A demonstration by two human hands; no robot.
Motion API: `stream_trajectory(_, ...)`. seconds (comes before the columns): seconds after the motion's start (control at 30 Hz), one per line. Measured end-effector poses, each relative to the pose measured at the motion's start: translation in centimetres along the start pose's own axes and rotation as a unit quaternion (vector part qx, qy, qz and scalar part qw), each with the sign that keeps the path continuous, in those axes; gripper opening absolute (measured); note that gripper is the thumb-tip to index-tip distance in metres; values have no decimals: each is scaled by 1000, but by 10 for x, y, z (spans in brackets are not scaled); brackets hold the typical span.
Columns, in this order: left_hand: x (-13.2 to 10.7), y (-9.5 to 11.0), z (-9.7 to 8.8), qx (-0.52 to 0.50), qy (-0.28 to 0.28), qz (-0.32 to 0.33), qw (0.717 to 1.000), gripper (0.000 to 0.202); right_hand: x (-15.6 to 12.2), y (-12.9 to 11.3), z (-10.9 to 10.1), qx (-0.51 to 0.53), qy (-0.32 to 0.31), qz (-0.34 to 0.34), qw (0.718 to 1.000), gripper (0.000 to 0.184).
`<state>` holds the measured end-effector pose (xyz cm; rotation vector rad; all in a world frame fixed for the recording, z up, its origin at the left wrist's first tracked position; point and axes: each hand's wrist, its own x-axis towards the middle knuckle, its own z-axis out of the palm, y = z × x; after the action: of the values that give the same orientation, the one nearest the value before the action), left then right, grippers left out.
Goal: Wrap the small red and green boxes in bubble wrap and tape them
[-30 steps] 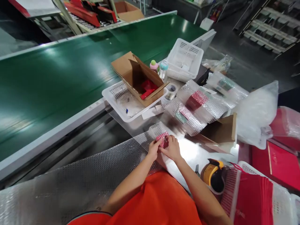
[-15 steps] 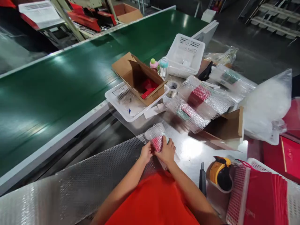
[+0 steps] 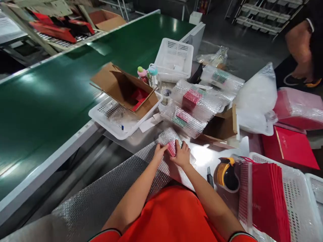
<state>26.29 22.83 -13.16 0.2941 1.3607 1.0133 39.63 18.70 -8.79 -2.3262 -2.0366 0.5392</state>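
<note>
A small red box (image 3: 172,147) lies on the metal table, half rolled in the end of a long bubble wrap sheet (image 3: 106,191). My left hand (image 3: 159,154) grips the wrap and the box from the left side. My right hand (image 3: 181,155) closes over the box from the right, fingers curled on the wrap. The sheet runs from the box down to the lower left, over the table edge.
A yellow tape dispenser (image 3: 225,173) and a black knife (image 3: 209,176) lie right of my hands. Wrapped boxes (image 3: 193,104), an open cardboard box (image 3: 123,89) in a white tray (image 3: 106,117), white baskets (image 3: 174,58), red bags (image 3: 267,201) and a green conveyor (image 3: 50,97) surround them. Another person (image 3: 300,50) stands far right.
My hands have rolled the red box further into the bubble wrap. The view has swung right, bringing another person into sight.
</note>
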Motion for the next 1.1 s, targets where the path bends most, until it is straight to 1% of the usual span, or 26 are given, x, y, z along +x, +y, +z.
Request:
stream_trajectory(0.1,20,36,-1,-19,28,-20,999,24,0,1,-2,3,-13,10,1000,110)
stream_trajectory(0.17,30,60,-11,-25,57,13,998,21,1,-3,-3,4,-15,20,1000,110)
stream_trajectory(0.23,32,76,-27,-21,87,70,994,26,3,-8,-5,7,-23,27,999,110)
stream_trajectory(0.3,27,80,-46,6,97,114,989,29,3,-9,-5,15,-42,29,999,113)
stream_trajectory(0.33,23,76,-54,36,91,127,987,31,2,-7,-5,23,-48,22,998,115)
stream_trajectory(0.37,19,68,-62,87,73,137,984,34,-2,-1,-5,36,-44,8,998,114)
stream_trajectory(0.4,14,57,-68,157,48,149,975,36,-8,9,-3,51,-29,-11,998,109)
stream_trajectory(0.43,8,44,-73,272,10,174,946,37,-18,21,-1,68,-2,-26,997,99)
stream_trajectory(0.47,3,30,-77,387,-31,203,899,38,-32,36,2,83,34,-27,996,85)
stream_trajectory(0.5,-4,16,-80,494,-66,230,836,38,-49,52,7,92,73,-9,993,70)
stream_trajectory(0.53,-10,4,-82,590,-93,250,762,40,-68,68,13,95,107,28,989,57)
stream_trajectory(0.57,-16,-6,-82,663,-106,262,693,42,-89,84,19,87,131,83,984,49)
stream_trajectory(0.6,-22,-13,-82,722,-109,265,630,44,-109,99,26,68,139,143,978,46)
stream_trajectory(0.63,-27,-17,-81,766,-108,263,577,47,-128,112,33,42,133,194,971,45)
stream_trajectory(0.67,-31,-18,-79,797,-106,258,536,50,-143,124,41,14,118,236,965,45)
stream_trajectory(0.7,-33,-17,-78,816,-107,252,510,52,-155,134,48,-10,101,273,957,46)
stream_trajectory(0.73,-35,-15,-77,825,-112,246,496,53,-163,142,56,-27,84,298,951,46)
stream_trajectory(0.8,-34,-7,-77,828,-119,248,489,60,-171,155,67,-32,66,320,945,46)
stream_trajectory(0.83,-32,-3,-78,827,-112,251,490,66,-172,159,71,-18,77,318,945,45)
stream_trajectory(0.87,-30,1,-80,827,-98,250,493,73,-173,161,72,7,108,309,945,45)
stream_trajectory(0.93,-25,7,-85,829,-72,227,507,87,-174,157,70,74,200,273,938,47)
stream_trajectory(0.97,-22,10,-88,827,-67,211,516,90,-173,149,65,108,241,244,933,48)
stream_trajectory(1.0,-20,12,-91,824,-68,198,526,91,-172,138,59,140,261,205,933,48)
stream_trajectory(1.03,-17,15,-93,819,-74,192,535,89,-168,122,53,169,256,159,939,48)
stream_trajectory(1.07,-15,17,-96,814,-79,191,543,86,-162,102,46,194,227,109,948,48)
stream_trajectory(1.1,-12,20,-98,808,-78,192,552,82,-153,79,40,213,179,61,958,49)
